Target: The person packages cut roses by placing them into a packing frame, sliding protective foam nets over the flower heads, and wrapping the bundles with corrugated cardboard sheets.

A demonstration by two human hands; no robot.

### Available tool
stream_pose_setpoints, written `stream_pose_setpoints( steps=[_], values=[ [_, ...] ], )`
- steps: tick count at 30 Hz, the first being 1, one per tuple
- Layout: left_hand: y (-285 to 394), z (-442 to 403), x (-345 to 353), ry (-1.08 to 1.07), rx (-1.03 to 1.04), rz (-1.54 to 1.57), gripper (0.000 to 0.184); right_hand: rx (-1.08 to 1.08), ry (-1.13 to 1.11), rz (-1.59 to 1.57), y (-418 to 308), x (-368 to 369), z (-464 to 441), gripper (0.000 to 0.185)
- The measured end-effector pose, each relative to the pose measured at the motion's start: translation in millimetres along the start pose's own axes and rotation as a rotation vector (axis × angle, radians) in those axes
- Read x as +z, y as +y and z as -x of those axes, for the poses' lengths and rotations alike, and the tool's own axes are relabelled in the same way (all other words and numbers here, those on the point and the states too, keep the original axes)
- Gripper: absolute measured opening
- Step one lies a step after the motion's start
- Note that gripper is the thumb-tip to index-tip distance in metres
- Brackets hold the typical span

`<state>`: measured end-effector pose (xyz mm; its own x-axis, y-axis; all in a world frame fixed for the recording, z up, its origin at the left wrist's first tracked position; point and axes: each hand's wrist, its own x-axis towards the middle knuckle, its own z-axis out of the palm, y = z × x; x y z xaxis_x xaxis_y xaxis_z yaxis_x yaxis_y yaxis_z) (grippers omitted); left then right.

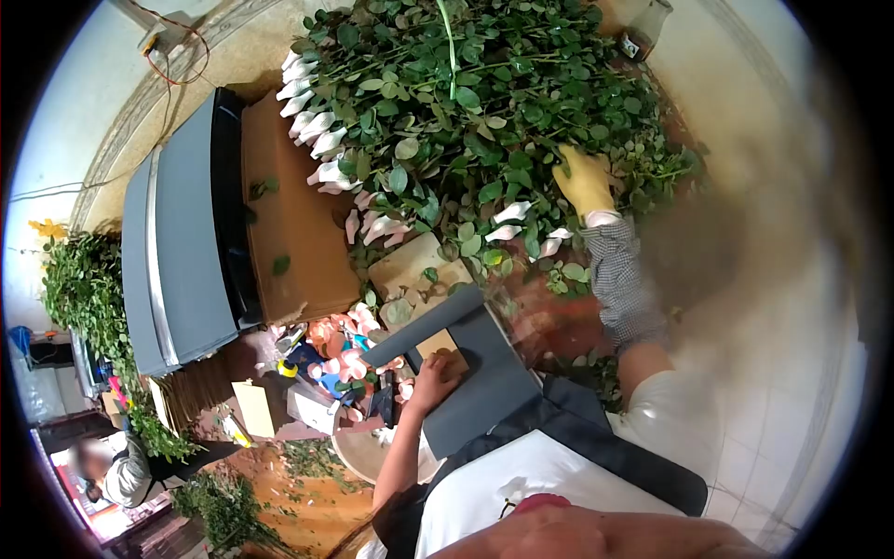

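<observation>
A big heap of leafy green stems lies across the top, with white-wrapped flower heads along its left edge. My right hand, in a yellow glove, reaches into the leaves at the heap's right side; its fingertips are partly among the leaves, and what they hold is hidden. My bare left hand rests on a small tan card, fingers bent over it, on a dark grey sheet. A few wrapped heads lie just left of my right hand.
Stacked grey sheets and brown cardboard stand at the left. Petals and small tools litter the surface between. A glass jar is at the top right. Another person is at the lower left, near more greenery.
</observation>
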<state>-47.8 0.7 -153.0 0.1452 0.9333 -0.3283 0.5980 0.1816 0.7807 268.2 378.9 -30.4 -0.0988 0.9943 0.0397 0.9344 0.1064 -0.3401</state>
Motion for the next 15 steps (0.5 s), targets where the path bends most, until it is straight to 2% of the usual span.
stream_pose_setpoints(
  steps=[1,2,3,4,6,7,8,10,11,12,13,15],
  values=[
    [2.7,-1.8,-2.7,0.001,0.005,0.000,0.044,-0.071,0.088,-0.013,-26.0,-12.3,-13.5,0.047],
    [4.4,-1.8,-4.7,-0.009,0.021,0.024,0.044,-0.182,0.181,-0.213,-53.2,-17.5,-30.8,0.044],
    [6.0,-1.9,-5.0,-0.022,0.034,0.048,0.043,-0.435,0.304,-0.422,-67.7,-5.3,-57.8,0.046],
    [3.7,-2.1,-5.5,-0.049,0.031,0.039,0.042,-0.487,0.310,-0.440,-82.6,7.8,-84.2,0.039],
    [3.3,-5.1,-6.3,-0.059,0.015,0.041,0.042,-0.411,0.183,-0.121,-97.0,33.6,-132.3,0.031],
    [1.9,-5.5,-5.8,-0.066,0.005,0.050,0.042,-0.273,-0.036,0.131,-104.7,40.8,-147.1,0.028],
    [-3.1,-6.8,-3.0,-0.042,0.048,0.110,0.044,-0.349,-0.184,0.373,-99.7,53.4,-160.0,0.028],
    [-9.2,-5.4,0.3,-0.036,0.054,0.088,0.045,-0.424,-0.133,0.553,-96.1,79.9,-163.1,0.030],
    [-11.2,-4.1,1.9,-0.025,0.063,0.076,0.046,-0.421,0.054,0.490,-95.9,89.6,-152.2,0.030],
    [-11.4,-3.0,2.8,-0.027,0.061,0.075,0.048,-0.453,0.031,0.454,-95.0,88.5,-144.1,0.032],
    [-11.8,-0.8,5.1,-0.027,0.048,0.089,0.048,-0.487,0.102,0.377,-87.4,84.4,-132.0,0.032],
    [-8.0,-3.5,3.5,-0.008,0.033,0.038,0.048,-0.356,-0.023,0.348,-76.0,84.3,-135.7,0.033]
  ],
)
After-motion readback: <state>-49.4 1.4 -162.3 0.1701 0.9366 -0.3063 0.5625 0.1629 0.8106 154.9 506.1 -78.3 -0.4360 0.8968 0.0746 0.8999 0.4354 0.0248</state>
